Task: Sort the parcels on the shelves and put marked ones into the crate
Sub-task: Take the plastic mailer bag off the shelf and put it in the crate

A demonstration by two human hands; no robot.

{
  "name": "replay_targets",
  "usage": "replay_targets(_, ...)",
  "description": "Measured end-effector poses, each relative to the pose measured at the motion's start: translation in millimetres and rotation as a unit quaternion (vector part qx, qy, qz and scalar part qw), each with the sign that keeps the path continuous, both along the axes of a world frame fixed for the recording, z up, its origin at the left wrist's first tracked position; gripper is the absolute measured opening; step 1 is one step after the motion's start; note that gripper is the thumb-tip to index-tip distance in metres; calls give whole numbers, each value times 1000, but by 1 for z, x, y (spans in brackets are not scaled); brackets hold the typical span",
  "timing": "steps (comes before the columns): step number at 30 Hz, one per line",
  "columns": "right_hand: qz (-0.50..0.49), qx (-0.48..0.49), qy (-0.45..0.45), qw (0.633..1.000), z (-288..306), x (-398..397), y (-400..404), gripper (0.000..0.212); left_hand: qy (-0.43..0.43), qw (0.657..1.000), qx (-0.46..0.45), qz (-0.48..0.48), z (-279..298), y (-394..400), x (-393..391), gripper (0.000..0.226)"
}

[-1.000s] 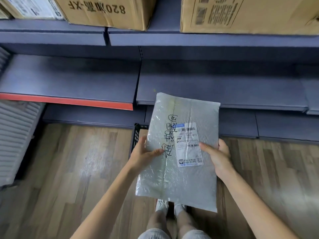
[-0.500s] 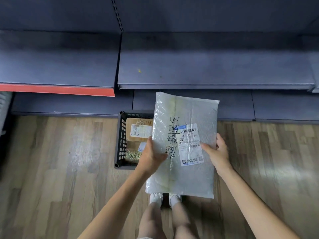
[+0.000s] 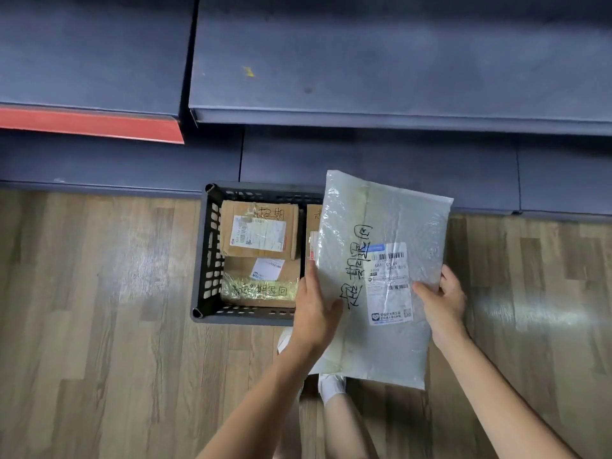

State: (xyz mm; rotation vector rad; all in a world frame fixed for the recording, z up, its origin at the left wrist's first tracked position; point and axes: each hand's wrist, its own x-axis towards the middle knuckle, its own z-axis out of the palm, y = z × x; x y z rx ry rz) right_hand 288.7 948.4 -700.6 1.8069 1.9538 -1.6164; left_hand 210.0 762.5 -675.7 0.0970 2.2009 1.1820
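Note:
I hold a flat grey plastic mailer (image 3: pixel 390 346) with a white shipping label and black handwritten marks. My left hand (image 3: pixel 316 313) grips its left edge and my right hand (image 3: pixel 442 303) grips its right edge. The mailer hangs above the right half of a dark plastic crate (image 3: pixel 208 256) on the floor, hiding that side. Inside the crate lie a marked cardboard parcel (image 3: pixel 260 231) at the back and another marked cardboard parcel (image 3: pixel 261 284) wrapped in clear tape in front. A third box (image 3: pixel 313 215) peeks out beside the mailer.
Dark blue shelves (image 3: pixel 381 77) run across the top, the left one with a red front strip (image 3: pixel 89 124). The low base shelf (image 3: pixel 116 160) stands just behind the crate. Wooden floor (image 3: pixel 99 326) lies left and right. My legs and white shoes (image 3: pixel 332 385) are below the mailer.
The view has tilted down and closer. The crate and its parcels have come fully into sight, and the mailer has moved lower over the crate's right side, both hands still gripping it.

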Motion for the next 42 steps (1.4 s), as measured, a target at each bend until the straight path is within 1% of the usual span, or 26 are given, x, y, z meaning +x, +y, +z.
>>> replay_targets(5,37,4,13,999,-28,-11,-1,49,4,999,-18,30,-33,3,-9,76)
replay_targets(7,54,0,21,998,-42,-20,0,53,1,999,-32,40,-49,3,-15,76)
replay_targets(11,79,-9,11,997,-68,-39,-1,67,0,997,-55,48,-77,3,-26,77)
replay_targets(13,93,-11,2,996,-84,-45,1,83,-6,997,-62,53,-90,4,-30,79)
replay_targets(14,95,-12,-4,995,-91,-48,1,87,-7,996,-64,54,-97,4,-31,79)
replay_targets(18,114,-8,-17,993,-111,-58,3,75,-6,996,-72,59,-124,6,-35,79)
replay_targets(24,136,2,-22,990,-143,-57,8,80,1,995,-93,48,-161,9,-37,81)
replay_targets(29,189,24,-22,982,-149,-57,1,81,11,994,-94,53,-176,8,-37,81)
replay_targets(32,231,59,-30,971,-155,-56,-3,84,17,994,-100,36,-178,6,-38,81)
replay_targets(34,269,88,-36,958,-157,-55,-3,86,42,992,-121,14,-178,2,-38,80)
replay_targets(36,325,119,-30,938,-154,-54,-2,89,107,982,-154,-31,-179,-2,-38,80)
replay_targets(37,362,142,-22,921,-152,-53,-2,93,138,972,-176,-66,-178,-3,-39,79)
replay_targets(38,402,163,-18,901,-151,-52,-2,98,174,958,-201,-112,-177,-2,-41,79)
replay_targets(40,500,192,-44,843,-149,-51,-1,108,244,916,-232,-218,-175,0,-46,84)
replay_targets(41,542,198,-69,814,-149,-50,-1,111,259,898,-237,-265,-175,1,-48,89)
replay_targets(42,566,201,-90,794,-148,-50,-1,114,264,885,-238,-302,-177,2,-50,95)
